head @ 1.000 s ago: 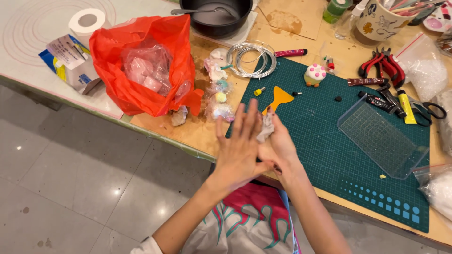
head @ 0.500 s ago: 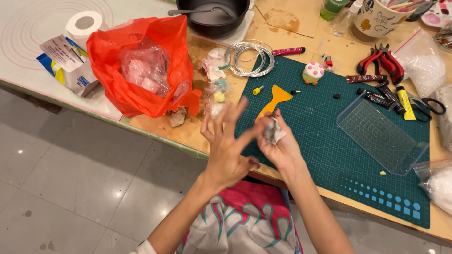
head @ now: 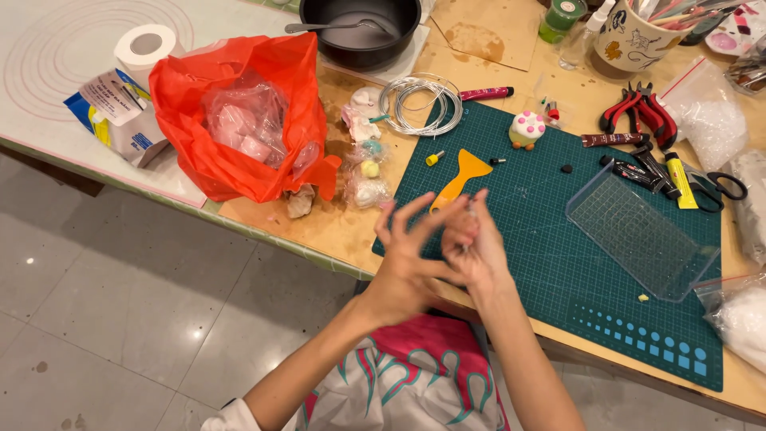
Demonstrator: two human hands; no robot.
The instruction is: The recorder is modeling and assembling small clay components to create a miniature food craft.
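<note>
Head view, looking down at my worktable (head: 335, 227), wood top under both hands. Green cutting mat (head: 558, 239) spreads right of and beneath my right hand. Red plastic bag (head: 239, 120) sits up-left of my left hand, clear bagged pink lumps inside. Black pan (head: 359, 28) with spoon is far ahead of the hands. Clear ruled plastic tray (head: 638, 235) lies well right of my right hand, on the mat. Wire coil (head: 419, 100) ahead, between bag and mat. Left hand (head: 407, 255) fingers spread wide, palm turned toward the right hand, touching it. Right hand (head: 475, 243) curled closed around a small pale clay lump (head: 467, 227), mostly hidden by fingers, so the lump sits between my hands just over the mat's near-left edge. Orange scraper (head: 463, 175) just ahead of my fingertips. Small wrapped clay balls (head: 367, 179) ahead-left of left hand. Tiny cupcake figure (head: 527, 128) further ahead-right.
</note>
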